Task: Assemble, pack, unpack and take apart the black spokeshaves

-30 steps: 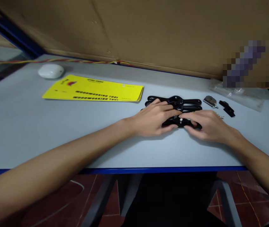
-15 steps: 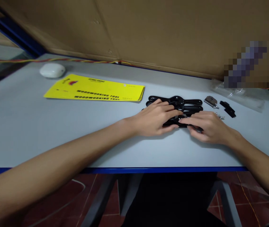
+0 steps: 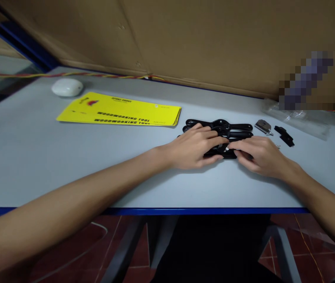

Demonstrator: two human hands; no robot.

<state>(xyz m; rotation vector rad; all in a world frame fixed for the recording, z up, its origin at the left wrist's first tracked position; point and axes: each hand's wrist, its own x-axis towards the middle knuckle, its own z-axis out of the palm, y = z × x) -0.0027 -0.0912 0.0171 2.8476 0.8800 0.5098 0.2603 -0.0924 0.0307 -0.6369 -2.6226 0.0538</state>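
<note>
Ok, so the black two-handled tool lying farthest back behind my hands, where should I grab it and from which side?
Probably take the rear black tool by its right handle, from above and the right. That slim arm lies flat on the table and juts out bare; the left hand, gripping the front tool, crowds the other end.

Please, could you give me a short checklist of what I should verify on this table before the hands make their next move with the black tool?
1. Left hand holds the front black tool on the table: ok.
2. Right hand grips the small silver part on that tool: cannot tell, fingertips are at it.
3. Metal blade and black clamp piece lie uncovered to the right: ok.
4. Other black tools behind are apart from the front one: cannot tell.
5. Yellow cards lie away from both hands: ok.
</note>
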